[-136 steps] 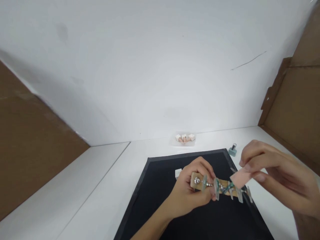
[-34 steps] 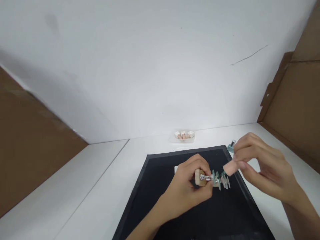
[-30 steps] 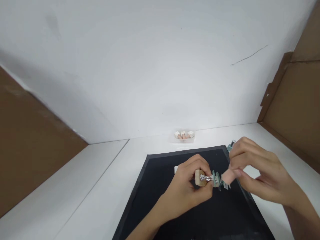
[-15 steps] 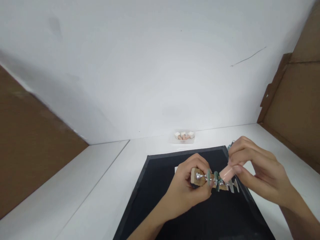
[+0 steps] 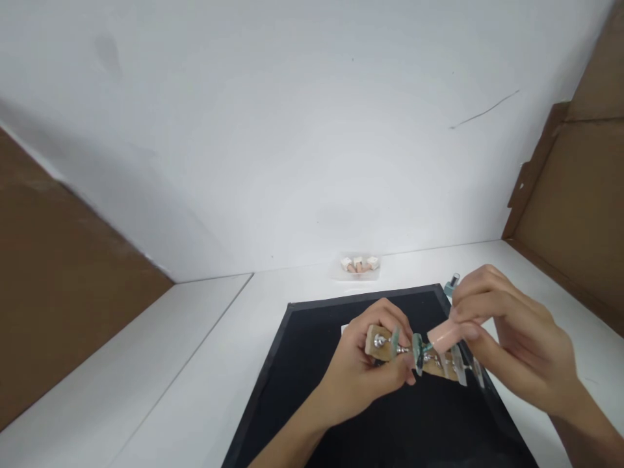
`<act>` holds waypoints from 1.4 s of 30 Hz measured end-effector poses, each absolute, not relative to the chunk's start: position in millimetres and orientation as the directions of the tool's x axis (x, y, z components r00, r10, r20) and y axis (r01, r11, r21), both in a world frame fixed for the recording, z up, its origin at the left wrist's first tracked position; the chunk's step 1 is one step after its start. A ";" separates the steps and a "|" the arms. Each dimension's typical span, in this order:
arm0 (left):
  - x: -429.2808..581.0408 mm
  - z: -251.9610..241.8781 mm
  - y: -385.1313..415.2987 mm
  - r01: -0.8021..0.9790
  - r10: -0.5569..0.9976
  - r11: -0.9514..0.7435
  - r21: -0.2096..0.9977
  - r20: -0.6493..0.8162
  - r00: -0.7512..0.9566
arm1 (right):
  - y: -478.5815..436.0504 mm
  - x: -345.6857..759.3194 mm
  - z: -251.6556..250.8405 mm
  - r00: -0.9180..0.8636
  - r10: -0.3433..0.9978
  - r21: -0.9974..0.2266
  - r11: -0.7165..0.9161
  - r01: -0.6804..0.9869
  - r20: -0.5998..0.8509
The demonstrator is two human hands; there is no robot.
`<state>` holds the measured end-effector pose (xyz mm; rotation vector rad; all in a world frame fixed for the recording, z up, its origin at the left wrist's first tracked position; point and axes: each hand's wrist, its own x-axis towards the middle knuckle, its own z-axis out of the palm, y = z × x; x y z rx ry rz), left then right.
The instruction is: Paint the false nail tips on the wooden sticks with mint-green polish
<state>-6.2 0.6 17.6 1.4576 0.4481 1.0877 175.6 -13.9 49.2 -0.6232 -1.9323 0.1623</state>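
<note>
My left hand (image 5: 363, 367) is closed around a wooden strip (image 5: 387, 351) with small metal posts, held slantwise above a black mat. False nail tips stand on the posts; those nearest my left fingers are green, and the ones toward the right end look pale. Between thumb and fingers, my right hand (image 5: 519, 341) pinches the pink handle of a nail polish brush (image 5: 443, 336). Its green-coated bristles point left, at a green nail tip (image 5: 418, 354), apparently touching it. Behind my right hand stands a small teal bottle (image 5: 449, 288), partly hidden.
The black mat (image 5: 312, 364) with a grey border lies on a white table (image 5: 195, 377). Beyond it, a clear plastic tray (image 5: 358, 275) holds several pink-and-white pieces. A white wall rises behind, with brown panels at both sides. Something white shows beside my left hand.
The wooden strip has turned slightly, its near end shifting left and its far end right. My right hand has moved a little right, uncovering more of the bottle and the brush's green bristles.
</note>
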 end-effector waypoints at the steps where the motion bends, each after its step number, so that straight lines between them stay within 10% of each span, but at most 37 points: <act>1: -6.3 16.8 0.7 -0.321 0.795 -0.218 0.922 0.358 0.490 | -13.9 175.5 48.8 -0.299 0.493 -0.378 0.850 0.367 0.817; 42: -4.4 -1.9 10.1 -0.548 0.762 -0.050 0.835 0.386 0.519 | -22.4 168.1 54.2 -0.252 0.422 -0.283 0.850 0.444 0.871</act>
